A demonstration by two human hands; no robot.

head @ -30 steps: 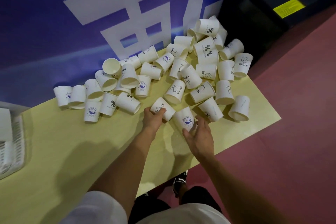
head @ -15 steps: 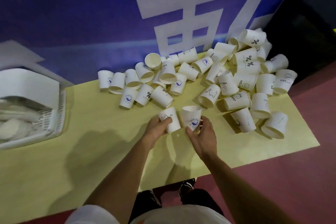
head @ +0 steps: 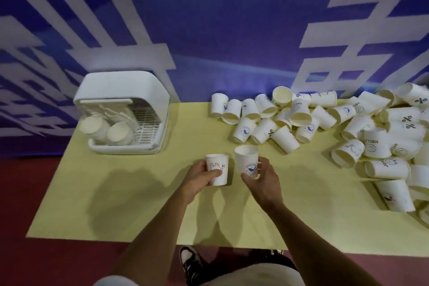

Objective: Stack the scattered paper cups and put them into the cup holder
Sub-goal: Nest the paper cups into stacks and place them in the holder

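Note:
My left hand (head: 199, 177) grips an upright white paper cup (head: 218, 167) printed with a rabbit and "HI". Close beside it, my right hand (head: 262, 177) holds a second upright white cup (head: 247, 160) with a blue whale logo, lifted slightly higher. Both cups are above the middle of the yellow table (head: 139, 193). A large heap of scattered white paper cups (head: 325, 123) lies on the table's right and back. At the back left stands the white cup holder (head: 123, 109), with two stacks of cups (head: 106, 131) lying in it.
A blue banner with large white characters (head: 209, 30) hangs right behind the table. The floor (head: 23, 193) around the table is dark red. My black and white shoe (head: 189, 260) shows under the near table edge.
Both hands picked a cup from the near edge of the heap and brought them toward the table's middle, turned upright. My view swung left, bringing the cup holder into sight.

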